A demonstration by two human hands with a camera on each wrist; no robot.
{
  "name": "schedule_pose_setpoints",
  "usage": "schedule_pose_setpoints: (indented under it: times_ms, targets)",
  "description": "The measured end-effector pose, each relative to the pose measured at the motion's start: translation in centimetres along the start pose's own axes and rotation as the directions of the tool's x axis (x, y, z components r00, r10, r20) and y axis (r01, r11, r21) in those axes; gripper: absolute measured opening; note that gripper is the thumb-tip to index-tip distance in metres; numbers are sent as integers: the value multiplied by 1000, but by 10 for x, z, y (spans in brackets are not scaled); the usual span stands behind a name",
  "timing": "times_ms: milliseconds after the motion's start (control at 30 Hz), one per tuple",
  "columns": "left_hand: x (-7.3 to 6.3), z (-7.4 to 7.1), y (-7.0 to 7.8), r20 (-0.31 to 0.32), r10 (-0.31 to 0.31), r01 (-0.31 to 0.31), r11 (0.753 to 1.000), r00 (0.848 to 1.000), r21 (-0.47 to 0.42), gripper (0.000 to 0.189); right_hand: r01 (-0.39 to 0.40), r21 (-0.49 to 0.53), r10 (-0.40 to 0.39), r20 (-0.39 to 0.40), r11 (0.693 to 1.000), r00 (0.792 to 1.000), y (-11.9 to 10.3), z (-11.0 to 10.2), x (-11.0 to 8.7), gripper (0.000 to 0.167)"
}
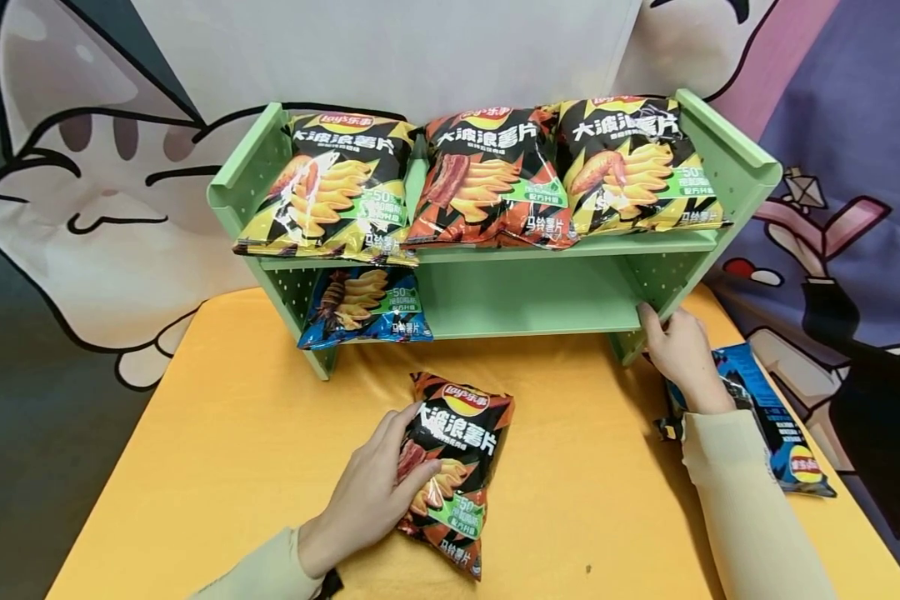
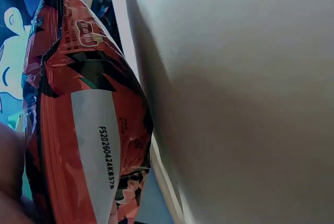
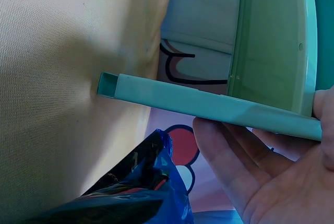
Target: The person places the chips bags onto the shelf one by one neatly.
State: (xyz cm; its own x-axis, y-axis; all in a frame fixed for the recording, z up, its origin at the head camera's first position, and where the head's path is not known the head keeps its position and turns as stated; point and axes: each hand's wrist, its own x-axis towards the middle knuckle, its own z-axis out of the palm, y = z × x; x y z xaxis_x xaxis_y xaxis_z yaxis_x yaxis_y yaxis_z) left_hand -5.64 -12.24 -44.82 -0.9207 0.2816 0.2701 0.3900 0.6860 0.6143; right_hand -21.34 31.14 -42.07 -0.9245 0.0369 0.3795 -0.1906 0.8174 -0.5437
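Red bag point(image 1: 462, 450): over the tabletop point(image 1: 570, 508), in front of the green shelf point(image 1: 525, 296); the left hand point(image 1: 367, 483) grips its left side, thumb across the front, fingers parted by the bag's thickness.
Right hand point(image 1: 678, 350): fingers closed around the shelf's right side panel, thumb inside.
Upper level: a yellow bag point(image 1: 345, 192), a second red bag point(image 1: 487, 187) and another yellow bag point(image 1: 633, 175), side by side.
Lower level: a small blue bag point(image 1: 371, 310) at the left end.
By the right arm: a large blue bag point(image 1: 783, 425), partly behind the sleeve point(image 1: 750, 508).
Behind: a cat drawing point(image 1: 112, 200).
Front lettering: "Lay's 乐事", "大波浪薯片", "马铃薯片", green strip with "50".
Back of the gripped bag: white stripe, code starting "FS20260424".
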Motion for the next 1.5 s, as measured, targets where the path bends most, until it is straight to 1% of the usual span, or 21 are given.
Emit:
schedule_pose_setpoints:
  times_ms: [100,200,300,533,667,833,1100,1267,1400,1500]
  targets:
    - [10,5,2,32,39,-39,999,999,-26,73,4,-4,-4,-7,1000,1000,1,1,0,44]
    - [19,11,3,66,64,-61,997,996,-41,71,4,-2,-4,-4,1000,1000,1,1,1,43]
    - [28,16,4,91,68,-64,997,994,-49,71,2,-2,-2,0,1000,1000,1,1,1,43]
    - [43,24,5,116,66,-61,997,991,-48,73,-12,-3,12,4,1000,1000,2,1,1,44]
    - [47,26,6,145,44,-39,999,989,-36,76,-25,-1,25,15,1000,1000,1,1,1,45]
    - [50,27,7,179,-4,4,1000,984,1,78,-37,-2,37,20,999,999,1,0,1,46]
    - [50,28,13,179,-100,89,993,979,74,85,-30,-4,30,10,1000,1000,2,0,1,45]
    - [51,26,17,170,-142,126,987,975,100,86,-27,-3,27,7,1000,1000,2,0,1,45]
    - [52,25,17,174,-157,138,983,972,118,86,-25,-5,25,5,1000,1000,1,0,1,45]
    - [53,24,17,176,-157,134,982,972,132,85,-24,-5,24,6,1000,1000,1,0,1,45]
